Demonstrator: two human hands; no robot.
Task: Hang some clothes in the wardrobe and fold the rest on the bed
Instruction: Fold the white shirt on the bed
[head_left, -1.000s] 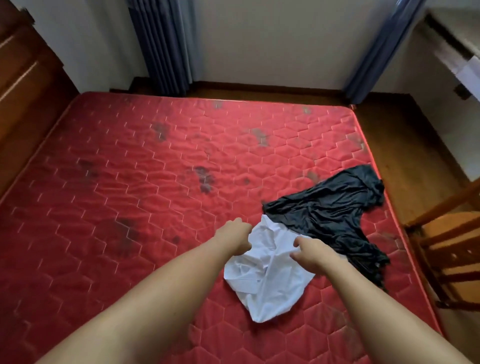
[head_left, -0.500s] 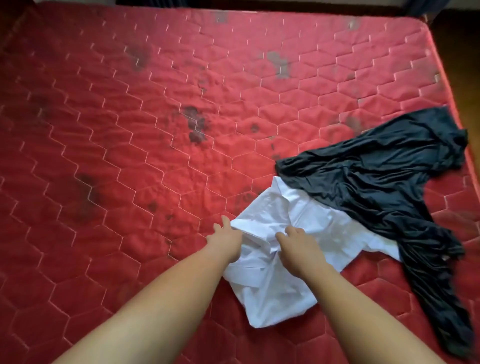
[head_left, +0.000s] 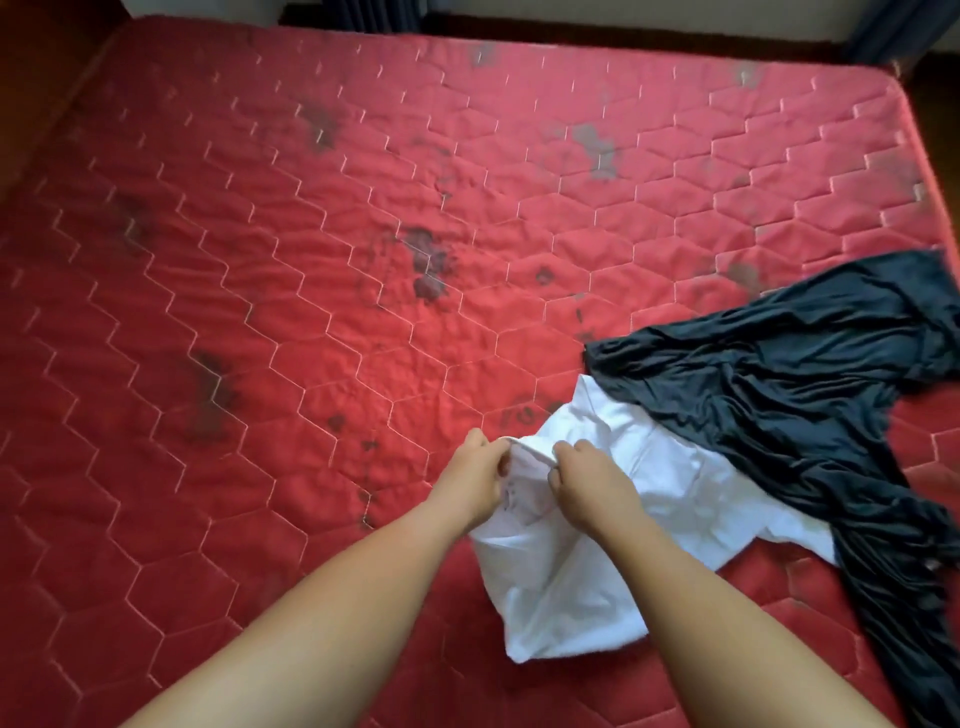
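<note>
The white garment (head_left: 571, 587) lies crumpled on the red quilted bed (head_left: 260, 260), close to the near edge and right of centre. The dark garment (head_left: 779, 395) lies along the right edge of the bed and overlaps the far right part of the white one. Both forearms reach in from the near edge. The left hand (head_left: 480, 470) and the right hand (head_left: 587, 478) meet at the left end of the white garment, just beside each other. The left fingers (head_left: 500, 465) are curled and grasp a fold of the white cloth. The right fingers (head_left: 558, 470) are curled over the same fold from the opposite side and grasp it too. The fold stands raised between the two hands; the remainder of the garment rests on the bed. Half a second earlier, both hands lay lower on the cloth and no ridge was pulled up between them. One second earlier, the hands were set further apart on the garment. The dark garment has kept its position against the white one across all three frames. Dark stains (head_left: 428, 265) mark the middle of the bed. A strip of curtain (head_left: 374, 13) shows beyond the far edge.
</note>
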